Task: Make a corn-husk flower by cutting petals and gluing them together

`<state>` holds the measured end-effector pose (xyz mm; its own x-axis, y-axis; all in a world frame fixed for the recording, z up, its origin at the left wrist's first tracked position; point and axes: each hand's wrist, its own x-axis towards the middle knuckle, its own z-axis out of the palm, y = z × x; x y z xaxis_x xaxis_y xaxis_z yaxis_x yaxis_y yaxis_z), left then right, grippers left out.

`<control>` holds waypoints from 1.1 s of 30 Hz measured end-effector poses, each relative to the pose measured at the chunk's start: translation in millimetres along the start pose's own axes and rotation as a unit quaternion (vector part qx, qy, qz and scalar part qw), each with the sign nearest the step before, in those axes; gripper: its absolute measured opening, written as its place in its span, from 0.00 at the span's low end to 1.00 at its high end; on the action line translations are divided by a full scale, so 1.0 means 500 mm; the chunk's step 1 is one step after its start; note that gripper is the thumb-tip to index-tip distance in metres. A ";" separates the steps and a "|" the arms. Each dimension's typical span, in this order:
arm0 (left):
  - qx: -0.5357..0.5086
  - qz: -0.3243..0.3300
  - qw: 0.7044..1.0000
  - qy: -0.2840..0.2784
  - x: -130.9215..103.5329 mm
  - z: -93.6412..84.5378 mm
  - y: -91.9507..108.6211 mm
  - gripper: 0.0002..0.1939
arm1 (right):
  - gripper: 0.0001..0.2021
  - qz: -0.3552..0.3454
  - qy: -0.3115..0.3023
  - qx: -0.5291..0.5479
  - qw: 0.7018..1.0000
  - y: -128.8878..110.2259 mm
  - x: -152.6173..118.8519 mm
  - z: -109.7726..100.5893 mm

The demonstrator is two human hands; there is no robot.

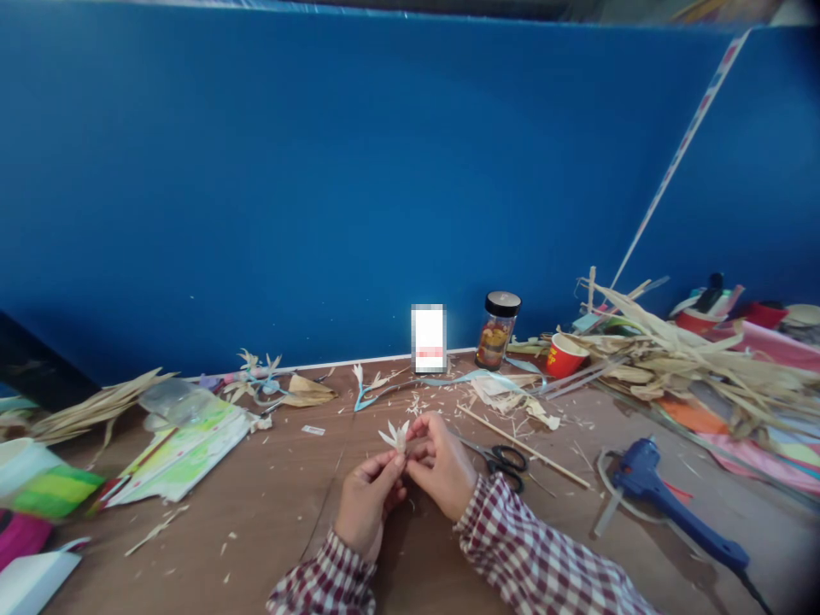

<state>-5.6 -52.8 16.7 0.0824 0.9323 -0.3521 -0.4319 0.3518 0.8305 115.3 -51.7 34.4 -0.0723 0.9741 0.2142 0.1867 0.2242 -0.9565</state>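
A small pale flower that looks made of dried husk stands upright between my hands, its pointed petals spread at the top. My left hand pinches the flower's base between thumb and fingers. From the other side my right hand closes its thumb and fingertips on the flower's right side; the exact contact is partly hidden. Black-handled scissors lie just right of my right hand, beside a thin wooden stick. Beyond the flower rests a blue-stemmed husk flower.
A blue glue gun lies on the right, in front of a heap of dried husks. Along the blue partition stand a lidded jar and a red paper cup. Painted paper lies left; scraps litter the brown table.
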 end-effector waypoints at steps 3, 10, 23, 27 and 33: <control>0.008 0.011 1.000 0.005 0.001 0.000 -0.002 0.12 | 0.17 -0.022 -0.024 -0.012 0.999 -0.008 0.003 -0.013; 0.041 0.017 0.999 0.004 -0.001 -0.001 -0.011 0.13 | 0.08 -0.061 0.033 -0.041 0.997 -0.029 0.010 -0.029; 0.074 0.013 0.997 0.003 0.000 -0.001 -0.013 0.15 | 0.09 -0.075 -0.001 -0.061 0.995 -0.022 0.011 -0.034; 0.083 0.004 0.997 0.001 0.001 -0.001 -0.015 0.14 | 0.07 -0.068 -0.008 -0.058 0.996 -0.022 0.012 -0.033; 0.065 0.004 0.998 -0.005 0.001 0.000 -0.014 0.14 | 0.03 -0.035 0.025 -0.050 0.998 -0.019 0.013 -0.028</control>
<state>-2.5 -54.8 11.0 0.0891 0.9359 -0.3409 -0.3133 0.3512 0.8823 126.8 -47.0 47.7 -0.0409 0.9554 0.2925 0.2805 0.2920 -0.9144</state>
